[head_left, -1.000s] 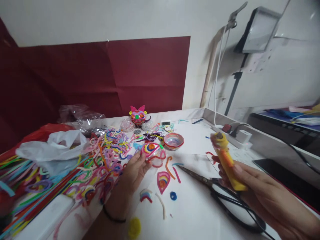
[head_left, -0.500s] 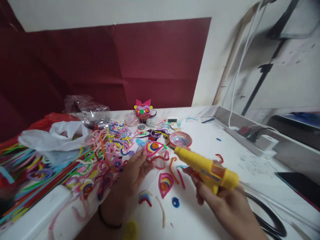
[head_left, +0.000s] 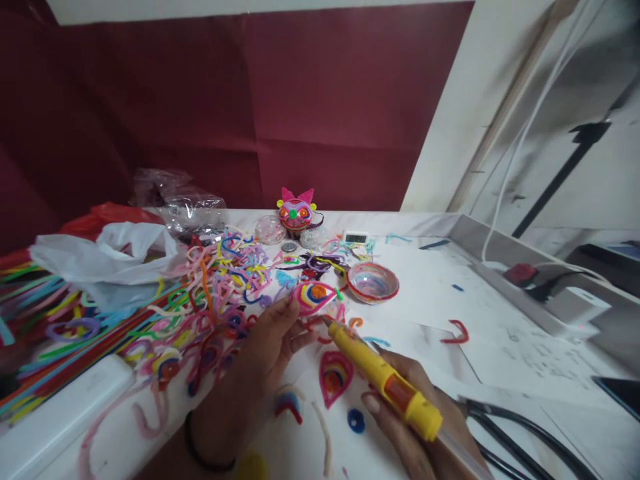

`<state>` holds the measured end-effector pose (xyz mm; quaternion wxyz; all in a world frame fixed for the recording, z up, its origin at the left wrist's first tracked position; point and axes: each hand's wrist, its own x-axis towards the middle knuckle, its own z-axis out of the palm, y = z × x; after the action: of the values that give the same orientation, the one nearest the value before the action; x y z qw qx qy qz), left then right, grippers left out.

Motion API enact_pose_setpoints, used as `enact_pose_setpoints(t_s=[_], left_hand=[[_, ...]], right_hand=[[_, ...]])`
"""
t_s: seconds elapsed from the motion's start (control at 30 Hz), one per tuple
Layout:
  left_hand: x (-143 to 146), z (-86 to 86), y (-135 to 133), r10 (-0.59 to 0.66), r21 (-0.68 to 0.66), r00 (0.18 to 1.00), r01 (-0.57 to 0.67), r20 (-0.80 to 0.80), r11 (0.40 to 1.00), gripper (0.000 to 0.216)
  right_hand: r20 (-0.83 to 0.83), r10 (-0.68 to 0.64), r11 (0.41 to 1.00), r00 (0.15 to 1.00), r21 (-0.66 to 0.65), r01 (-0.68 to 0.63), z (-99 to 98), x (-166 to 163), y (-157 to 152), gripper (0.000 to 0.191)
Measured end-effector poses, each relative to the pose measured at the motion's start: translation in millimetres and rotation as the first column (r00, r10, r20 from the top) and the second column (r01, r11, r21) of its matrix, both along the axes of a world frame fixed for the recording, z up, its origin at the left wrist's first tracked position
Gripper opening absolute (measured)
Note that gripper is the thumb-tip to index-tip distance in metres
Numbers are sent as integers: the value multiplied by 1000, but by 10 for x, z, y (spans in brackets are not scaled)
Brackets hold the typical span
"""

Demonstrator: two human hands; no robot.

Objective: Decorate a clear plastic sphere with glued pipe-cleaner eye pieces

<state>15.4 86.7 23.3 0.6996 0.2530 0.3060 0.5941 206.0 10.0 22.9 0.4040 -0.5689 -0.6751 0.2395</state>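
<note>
Between its thumb and fingers, my left hand (head_left: pixel 277 333) pinches an eye-shaped pipe-cleaner piece (head_left: pixel 313 298) with a pink rim and an orange centre. My right hand (head_left: pixel 405 407) is wrapped round a yellow hot glue gun (head_left: pixel 383 373). Its nozzle points up and left, just below the held eye piece; I cannot tell whether they touch. A second pink-rimmed eye piece (head_left: pixel 335 378) lies flat on the table between the hands. Near it are a blue coil (head_left: pixel 356 421) and a small blue-and-red arched piece (head_left: pixel 289 404).
Tangled pipe cleaners (head_left: pixel 225 273) cover the left, beside a white plastic bag (head_left: pixel 107 257). A pink-eared lion-like figure (head_left: pixel 296 212) stands at the back. A round multicoloured bowl (head_left: pixel 373 283) sits near the middle. Black-handled scissors (head_left: pixel 520 427) lie at right, below a power strip (head_left: pixel 545 307).
My right hand has turned the glue gun and brought its nozzle down and left, from beside the eye piece's tip to beneath it. The camera view has shifted.
</note>
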Motion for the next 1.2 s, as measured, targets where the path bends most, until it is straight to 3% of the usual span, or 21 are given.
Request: enact_pose_setpoints(t_s=[0.17, 0.33, 0.67, 0.97, 1.2], left_hand=[[34, 86, -24, 48, -10, 982, -50, -181, 999, 19], [25, 57, -4, -17, 1, 986, 17, -167, 1000, 24], [47, 83, -35, -38, 22, 988, 42, -152, 999, 19], [37, 65, 4, -36, -20, 989, 34, -145, 999, 28], [44, 101, -25, -11, -40, 988, 4, -156, 999, 28]], right_hand=[[86, 8, 998, 996, 63, -13, -74, -44, -13, 32], [128, 30, 992, 991, 117, -45, -79, -54, 13, 31], [155, 34, 993, 987, 107, -51, -116, -42, 28, 24], [148, 47, 990, 988, 128, -66, -157, -24, 38, 23], [120, -63, 985, 991, 170, 42, -150, -85, 23, 35]])
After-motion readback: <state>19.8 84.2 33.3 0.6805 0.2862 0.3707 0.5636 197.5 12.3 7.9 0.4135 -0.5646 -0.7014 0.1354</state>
